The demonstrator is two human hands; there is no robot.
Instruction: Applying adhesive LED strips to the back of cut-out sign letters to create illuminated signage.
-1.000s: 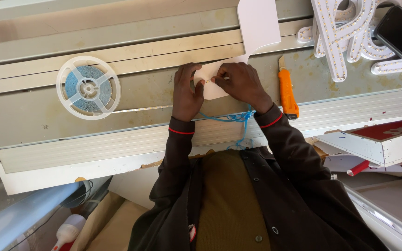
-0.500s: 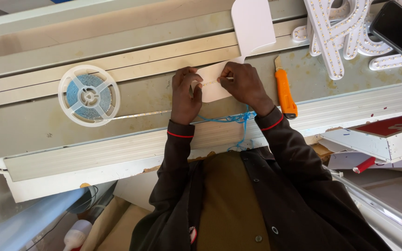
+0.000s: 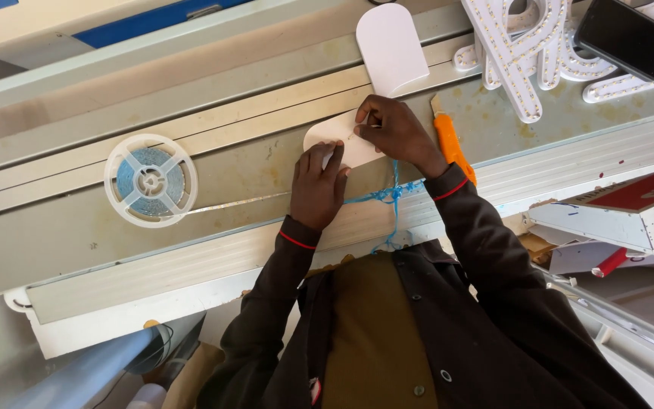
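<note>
The left hand point(image 3: 318, 185) lies flat, palm down, fingers spread narrow over the near end of a small white rounded panel point(image 3: 342, 140), pinning it to the grey metal workbench point(image 3: 213, 182) so that it does not slide. The right hand point(image 3: 395, 132) comes in from the other side with thumb and forefinger pinched at the panel's upper edge; whatever it grips there is too small to tell, perhaps a strip or a film. The panel thus sits between both hands, flat on the bench, just in front of the person's chest.

A tangle of blue cord point(image 3: 387, 198) lies under the right wrist, touching the sleeve. Just beside that wrist rests an orange utility knife point(image 3: 452, 144), blade end pointing away, within easy reach. A larger white rounded panel point(image 3: 391, 47) lies farther out, near the first one.

Well to the left stands a clear plastic reel point(image 3: 151, 180) holding a wound blue-tinted strip, a thin line running from it toward the hands. To the far right, white channel letters point(image 3: 524, 53) are lined inside with rows of small lights, and a dark phone point(image 3: 626, 38) rests on them.
</note>
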